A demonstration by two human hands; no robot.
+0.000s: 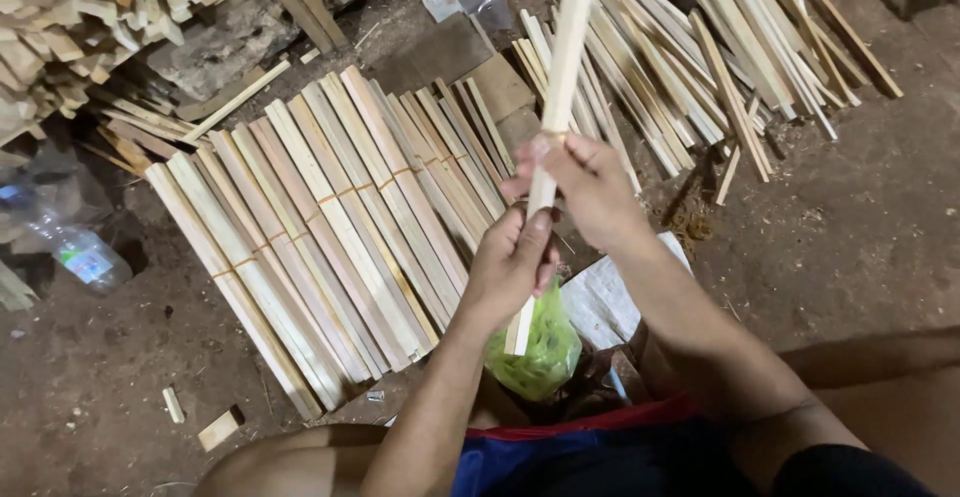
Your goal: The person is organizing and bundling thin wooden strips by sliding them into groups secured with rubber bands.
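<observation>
Hands, left hand (512,262) and right hand (590,192), clamp wooden slat bundle (562,67), long axis upright, tilting slightly right.

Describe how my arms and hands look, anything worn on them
Both forearms are bare, with no sleeves in view. The left hand and right hand wear no gloves, and no rings, watch or bracelet show. A faint line crosses the right arm near the elbow; whether it is a band cannot be told.

A dark dirt floor (860,227) strewn with wood scraps carries bundled wooden slats (330,217), a loose heap of sticks (700,47), stacked offcuts (60,27) and a plastic bottle (85,255).
</observation>
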